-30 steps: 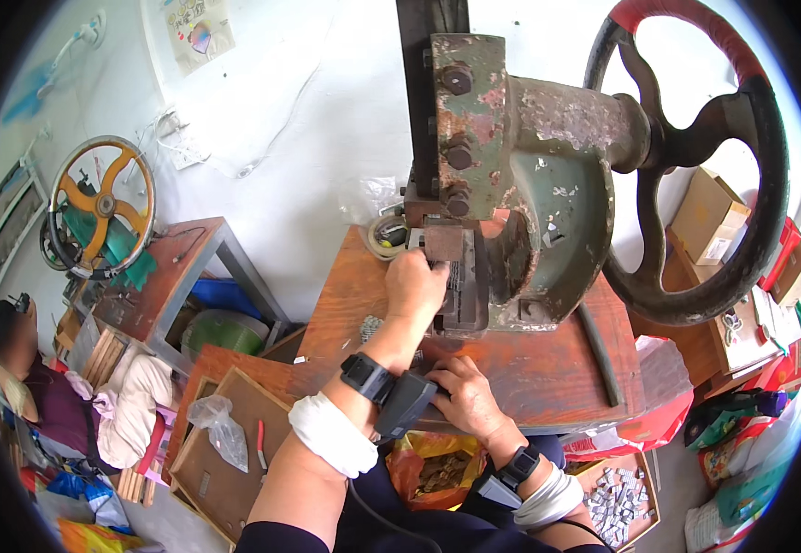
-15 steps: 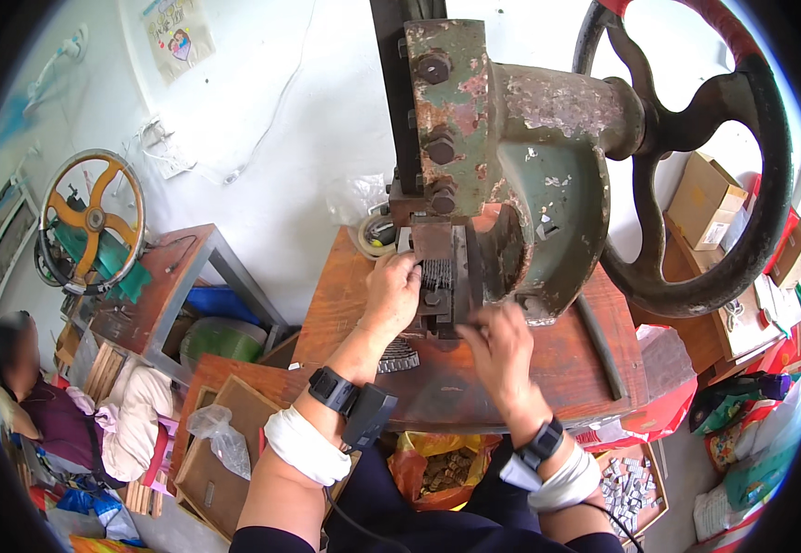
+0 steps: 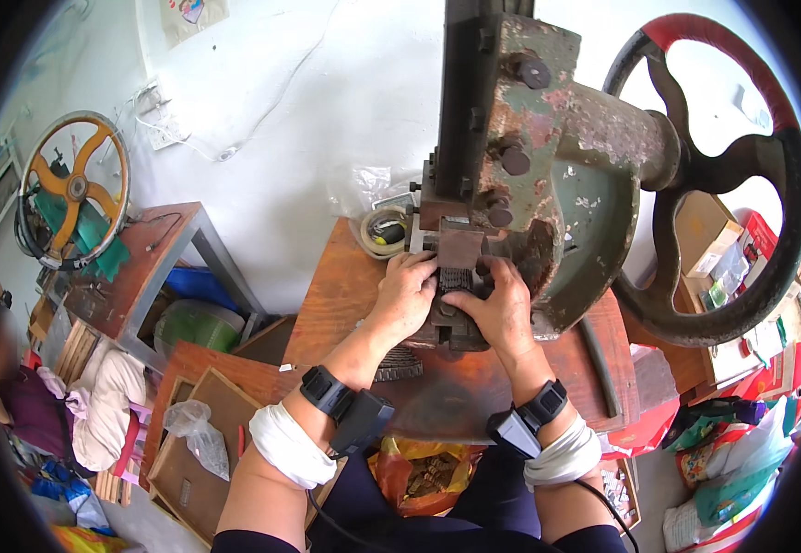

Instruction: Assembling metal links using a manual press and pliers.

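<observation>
the right hand (image 3: 502, 309) has come up from the table edge to join the left hand (image 3: 407, 293) at the centre of the frame; both now rest curled fingers on the small ridged metal piece (image 3: 456, 279) under the press (image 3: 530, 166), seating it on the die.

A white wall (image 3: 327, 111) fills the far side, with a socket and loose wires (image 3: 165, 129) at the left. A yellow wheel (image 3: 73, 189) stands far left above a rust-brown side table (image 3: 142, 267). Wooden boards (image 3: 198, 433) lie on the floor at near left. Cardboard boxes (image 3: 709, 240) pile up at right. Even daylight.
</observation>
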The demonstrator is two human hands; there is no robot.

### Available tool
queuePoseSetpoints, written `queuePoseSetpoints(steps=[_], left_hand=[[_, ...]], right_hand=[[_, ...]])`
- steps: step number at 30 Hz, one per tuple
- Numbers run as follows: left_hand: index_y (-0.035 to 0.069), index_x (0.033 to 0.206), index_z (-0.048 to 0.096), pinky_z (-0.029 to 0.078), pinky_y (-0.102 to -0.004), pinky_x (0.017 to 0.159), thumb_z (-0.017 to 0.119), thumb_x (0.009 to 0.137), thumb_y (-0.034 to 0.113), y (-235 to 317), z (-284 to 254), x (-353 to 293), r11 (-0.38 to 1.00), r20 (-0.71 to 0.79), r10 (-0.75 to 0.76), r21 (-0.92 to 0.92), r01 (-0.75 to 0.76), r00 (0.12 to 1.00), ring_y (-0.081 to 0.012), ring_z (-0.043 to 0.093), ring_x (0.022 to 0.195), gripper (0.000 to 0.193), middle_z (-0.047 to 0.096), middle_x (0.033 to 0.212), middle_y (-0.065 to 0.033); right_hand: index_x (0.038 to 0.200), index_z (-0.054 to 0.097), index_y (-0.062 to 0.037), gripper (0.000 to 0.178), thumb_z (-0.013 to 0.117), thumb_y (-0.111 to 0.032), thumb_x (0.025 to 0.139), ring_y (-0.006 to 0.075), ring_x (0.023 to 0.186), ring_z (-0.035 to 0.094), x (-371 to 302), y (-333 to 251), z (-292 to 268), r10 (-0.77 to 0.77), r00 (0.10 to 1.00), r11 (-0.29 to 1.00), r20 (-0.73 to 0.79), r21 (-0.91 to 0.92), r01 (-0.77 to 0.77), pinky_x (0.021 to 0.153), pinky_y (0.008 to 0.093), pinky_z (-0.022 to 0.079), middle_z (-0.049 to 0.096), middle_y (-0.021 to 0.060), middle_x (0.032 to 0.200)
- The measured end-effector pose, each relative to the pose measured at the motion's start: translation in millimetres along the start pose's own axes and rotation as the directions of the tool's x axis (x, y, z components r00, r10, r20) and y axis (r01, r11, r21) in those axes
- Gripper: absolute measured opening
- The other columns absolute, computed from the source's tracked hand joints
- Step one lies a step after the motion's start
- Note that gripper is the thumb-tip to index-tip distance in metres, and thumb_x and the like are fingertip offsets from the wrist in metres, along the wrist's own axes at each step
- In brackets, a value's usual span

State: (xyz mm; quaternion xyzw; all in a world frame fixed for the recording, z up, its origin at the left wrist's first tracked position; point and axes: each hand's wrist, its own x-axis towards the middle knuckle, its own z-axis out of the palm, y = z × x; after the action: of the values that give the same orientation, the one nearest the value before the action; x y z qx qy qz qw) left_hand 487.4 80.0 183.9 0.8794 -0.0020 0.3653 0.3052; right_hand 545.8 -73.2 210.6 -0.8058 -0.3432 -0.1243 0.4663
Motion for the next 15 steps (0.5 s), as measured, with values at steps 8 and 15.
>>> queuePoseSetpoints(steps=[8,15], left_hand=[[0.004,0.106,0.060,0.043,-0.0407,0.089,0.058,0.078,0.002,-3,7,-1,0.992,-0.079,-0.113,-0.069,0.107,0.990,-0.0325,0.051,0.103,0.028,0.059,0.107,-0.0134],[0.003,0.103,0.062,0.045,-0.0383,0.088,0.060,0.078,0.003,-2,1,-5,0.963,-0.068,-0.183,-0.213,0.165,0.981,-0.0304,0.053,0.104,0.026,0.059,0.103,-0.0148]], right_hand=[[0.102,0.060,0.0004,0.051,0.080,-0.015,0.058,0.0328,0.092,0.059,3,6,-1,-0.014,1.000,0.997,-0.004,0.082,0.015,0.079,0.0367,0.049,0.060,0.0163,0.101],[0.103,0.060,0.0016,0.057,0.081,-0.027,0.058,0.0319,0.098,0.056,0,-7,8,-0.034,0.998,0.995,-0.059,-0.093,0.028,0.085,0.0382,0.047,0.057,0.0164,0.108]])
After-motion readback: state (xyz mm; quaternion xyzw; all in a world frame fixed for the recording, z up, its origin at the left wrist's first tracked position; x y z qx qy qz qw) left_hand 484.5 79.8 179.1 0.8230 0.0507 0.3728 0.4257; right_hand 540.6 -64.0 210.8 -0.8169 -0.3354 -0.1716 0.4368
